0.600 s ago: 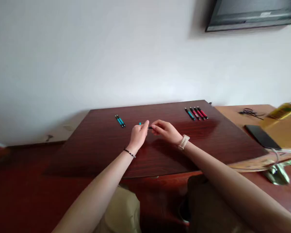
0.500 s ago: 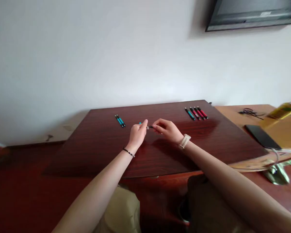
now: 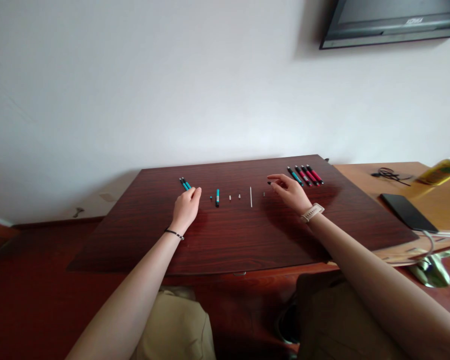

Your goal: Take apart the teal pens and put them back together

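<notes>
My left hand (image 3: 186, 205) is closed near two teal pens (image 3: 185, 183), partly covering them; whatever its curled fingers hold is hidden. My right hand (image 3: 290, 194) pinches a small black pen part (image 3: 269, 183) at its fingertips, above the table. Between my hands pen parts lie in a row: a tiny teal piece (image 3: 210, 197), a teal pen barrel (image 3: 217, 198), a small white piece (image 3: 230, 198), another small whitish piece (image 3: 239, 196), a thin white refill (image 3: 251, 197) and a tiny spring-like piece (image 3: 264, 194).
On the dark wooden table (image 3: 225, 240), a teal pen (image 3: 295, 176) and several red pens (image 3: 309, 175) lie at the back right. A lighter side table holds a black phone (image 3: 408, 212), a dark cable (image 3: 390, 174) and a yellow can (image 3: 440, 171). A screen (image 3: 393, 25) hangs above.
My hands were together over the middle and have parted, left hand leftward, right hand rightward with the black part. The row of pen parts is now uncovered.
</notes>
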`<action>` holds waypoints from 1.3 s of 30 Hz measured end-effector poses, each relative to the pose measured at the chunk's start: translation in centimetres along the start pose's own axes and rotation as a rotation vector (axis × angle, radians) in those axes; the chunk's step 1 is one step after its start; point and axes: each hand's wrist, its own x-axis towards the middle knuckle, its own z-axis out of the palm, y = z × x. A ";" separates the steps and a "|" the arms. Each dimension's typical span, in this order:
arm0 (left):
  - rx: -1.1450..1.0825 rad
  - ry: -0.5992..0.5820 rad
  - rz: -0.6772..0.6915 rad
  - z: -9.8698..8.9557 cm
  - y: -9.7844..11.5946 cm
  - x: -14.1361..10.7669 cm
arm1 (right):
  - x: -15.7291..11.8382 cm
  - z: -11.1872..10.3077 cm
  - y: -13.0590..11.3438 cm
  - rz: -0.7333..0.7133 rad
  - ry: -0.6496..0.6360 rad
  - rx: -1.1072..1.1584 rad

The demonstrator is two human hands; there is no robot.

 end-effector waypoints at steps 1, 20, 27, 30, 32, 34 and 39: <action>0.042 0.006 -0.009 -0.3 -0.4 -0.1 | 0.0 -0.5 0.5 0.006 0.003 -0.040; 0.354 -0.029 0.200 0.3 -0.1 0.0 | 0.5 -0.3 5.8 -0.051 -0.013 -0.340; 0.380 -0.049 0.200 0.5 0.5 0.2 | 0.3 -0.3 5.7 -0.040 -0.012 -0.344; 0.364 -0.045 0.198 0.6 0.5 0.2 | 0.3 -0.3 5.5 -0.031 -0.022 -0.352; 0.345 -0.050 0.191 0.6 0.4 0.3 | 0.4 -0.3 5.4 -0.023 -0.029 -0.372; 0.328 -0.053 0.179 0.6 0.4 0.3 | 0.4 -0.3 5.4 -0.022 -0.039 -0.409; 0.311 -0.047 0.157 0.7 0.5 0.3 | 0.4 -0.1 5.3 -0.024 -0.052 -0.503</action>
